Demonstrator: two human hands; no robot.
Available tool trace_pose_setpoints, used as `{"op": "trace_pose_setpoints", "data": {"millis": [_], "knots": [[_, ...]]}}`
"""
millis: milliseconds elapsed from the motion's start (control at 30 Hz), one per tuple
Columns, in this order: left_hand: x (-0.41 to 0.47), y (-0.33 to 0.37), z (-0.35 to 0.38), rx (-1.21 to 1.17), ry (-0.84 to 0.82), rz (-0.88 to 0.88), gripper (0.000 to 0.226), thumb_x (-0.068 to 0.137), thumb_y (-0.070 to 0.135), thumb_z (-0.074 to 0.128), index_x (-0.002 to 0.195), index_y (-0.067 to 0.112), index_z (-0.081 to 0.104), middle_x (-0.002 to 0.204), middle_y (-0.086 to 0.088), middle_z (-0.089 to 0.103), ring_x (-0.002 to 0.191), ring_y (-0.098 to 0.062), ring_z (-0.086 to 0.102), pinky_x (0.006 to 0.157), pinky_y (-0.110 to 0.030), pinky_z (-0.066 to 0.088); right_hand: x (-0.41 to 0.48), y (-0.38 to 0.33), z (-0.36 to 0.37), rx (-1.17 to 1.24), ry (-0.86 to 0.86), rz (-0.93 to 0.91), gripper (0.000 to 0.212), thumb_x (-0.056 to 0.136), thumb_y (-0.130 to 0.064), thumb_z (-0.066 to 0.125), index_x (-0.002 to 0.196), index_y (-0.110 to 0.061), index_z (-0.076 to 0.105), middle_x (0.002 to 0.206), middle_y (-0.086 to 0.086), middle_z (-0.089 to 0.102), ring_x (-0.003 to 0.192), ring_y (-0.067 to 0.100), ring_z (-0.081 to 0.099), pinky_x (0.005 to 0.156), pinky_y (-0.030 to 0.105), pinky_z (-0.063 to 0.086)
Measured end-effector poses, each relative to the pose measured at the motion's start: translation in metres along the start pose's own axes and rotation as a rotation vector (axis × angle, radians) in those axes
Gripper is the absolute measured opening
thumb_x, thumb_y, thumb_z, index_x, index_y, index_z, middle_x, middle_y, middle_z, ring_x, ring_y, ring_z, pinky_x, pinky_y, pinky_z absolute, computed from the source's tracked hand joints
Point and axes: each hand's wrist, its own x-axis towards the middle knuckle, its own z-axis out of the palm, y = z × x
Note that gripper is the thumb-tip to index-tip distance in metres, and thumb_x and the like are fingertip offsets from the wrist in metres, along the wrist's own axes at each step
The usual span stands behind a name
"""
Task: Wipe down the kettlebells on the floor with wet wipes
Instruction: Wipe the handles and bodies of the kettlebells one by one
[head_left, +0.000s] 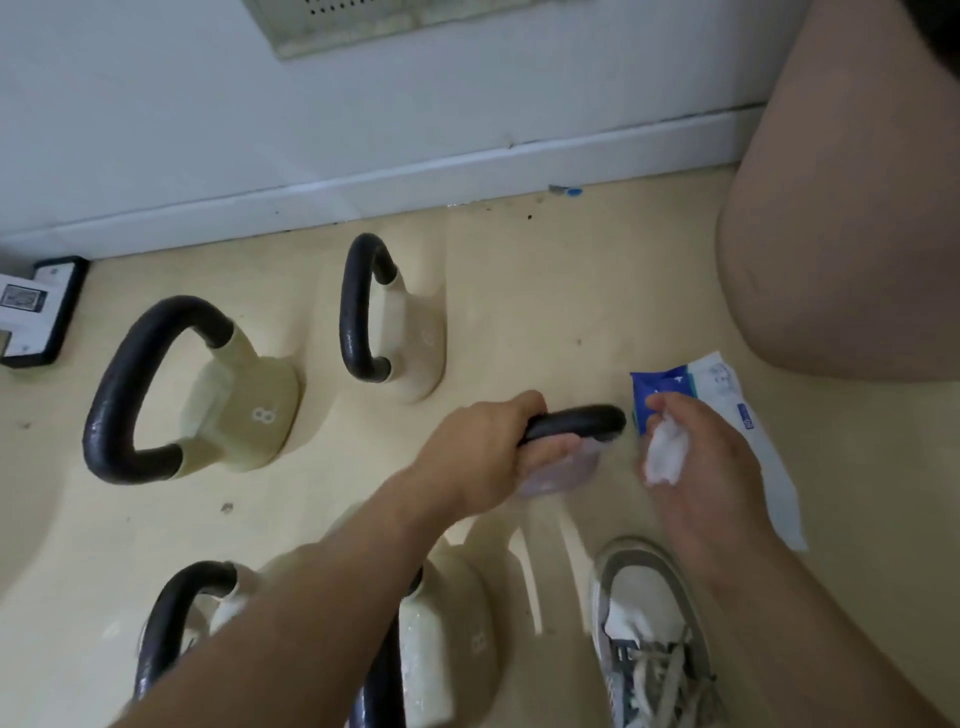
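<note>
Left hand grips kettlebell handle; right hand holds balled wipe. Probably mid-task; other kettlebells unclear.

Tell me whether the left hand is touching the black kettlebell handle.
Touching. The head view shows the left hand wrapped round the black kettlebell handle, fingers curled beneath it.

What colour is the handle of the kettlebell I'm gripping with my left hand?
The handle is black, clearest in the head view.

The left kettlebell and middle kettlebell stand on the floor before the wall. Nearer me is my held kettlebell, the wipes pack just right of it.
</note>
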Motion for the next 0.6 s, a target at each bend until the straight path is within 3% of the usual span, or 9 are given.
{"op": "trace_pose_setpoints", "data": {"millis": [134, 200, 300, 367, 434, 534, 601], "knots": [[-0.005, 0.024, 0.034, -0.470, 0.323, -0.334, 0.035, 0.097, 0.048, 0.044, 0.085, 0.018, 0.057, 0.066, 0.005, 0.058, 0.064, -0.020, 0.056, 0.055, -0.029, 0.042, -0.003, 0.017, 0.038, -0.051, -0.086, -0.011, 0.021, 0.096, -0.026, 0.049, 0.099, -0.019, 0.070, 0.096, 0.003, 0.068, 0.092, 0.018, 0.064, 0.073, 0.031, 0.049], [-0.003, 0.036, 0.036, -0.725, 0.396, -0.435, 0.038, 0.098, 0.042, 0.046, 0.078, 0.014, 0.060, 0.061, -0.001, 0.058, 0.056, -0.023, 0.056, 0.052, -0.035, 0.045, -0.010, 0.033, 0.055, -0.107, -0.179, 0.034, 0.033, 0.099, -0.034, 0.044, 0.113, -0.013, 0.064, 0.102, 0.011, 0.069, 0.099, 0.025, 0.066, 0.076, 0.036, 0.053], [-0.007, 0.038, 0.037, -0.939, 0.464, -0.552, 0.043, 0.100, 0.033, 0.045, 0.074, 0.004, 0.062, 0.061, -0.013, 0.057, 0.056, -0.029, 0.054, 0.048, -0.034, 0.044, -0.026, 0.044, 0.061, -0.132, -0.223, 0.087, 0.056, 0.096, -0.054, 0.040, 0.133, -0.014, 0.053, 0.123, 0.006, 0.063, 0.113, 0.020, 0.061, 0.091, 0.037, 0.050], [-0.010, 0.040, 0.035, -1.091, 0.485, -0.612, 0.034, 0.100, 0.026, 0.045, 0.079, 0.010, 0.067, 0.070, -0.014, 0.063, 0.065, -0.031, 0.060, 0.051, -0.030, 0.045, -0.037, 0.043, 0.059, -0.124, -0.259, 0.063, 0.053, 0.096, -0.052, 0.041, 0.132, -0.015, 0.055, 0.125, 0.004, 0.063, 0.113, 0.019, 0.059, 0.095, 0.036, 0.048], [-0.011, 0.040, 0.032, -1.167, 0.513, -0.635, 0.028, 0.098, 0.022, 0.046, 0.086, 0.020, 0.071, 0.085, -0.013, 0.070, 0.082, -0.032, 0.067, 0.065, -0.038, 0.052, -0.042, 0.040, 0.053, -0.087, -0.290, 0.038, 0.050, 0.094, -0.054, 0.045, 0.127, -0.020, 0.059, 0.123, 0.002, 0.065, 0.113, 0.020, 0.061, 0.095, 0.039, 0.048], [-0.016, 0.040, 0.033, -1.269, 0.554, -0.659, 0.025, 0.098, 0.017, 0.044, 0.100, 0.027, 0.067, 0.089, -0.004, 0.067, 0.086, -0.025, 0.065, 0.075, -0.041, 0.051, -0.031, 0.027, 0.055, 0.073, -0.277, 0.114, 0.048, 0.093, -0.056, 0.042, 0.111, -0.019, 0.067, 0.110, 0.009, 0.071, 0.104, 0.023, 0.066, 0.091, 0.042, 0.050], [-0.021, 0.040, 0.034, -1.319, 0.563, -0.654, 0.025, 0.097, 0.013, 0.045, 0.109, 0.026, 0.062, 0.098, -0.009, 0.064, 0.088, -0.023, 0.064, 0.077, -0.037, 0.052, -0.025, 0.025, 0.060, 0.026, -0.293, 0.144, 0.048, 0.095, -0.053, 0.039, 0.106, -0.016, 0.067, 0.102, 0.010, 0.070, 0.096, 0.022, 0.067, 0.085, 0.040, 0.051]]}}
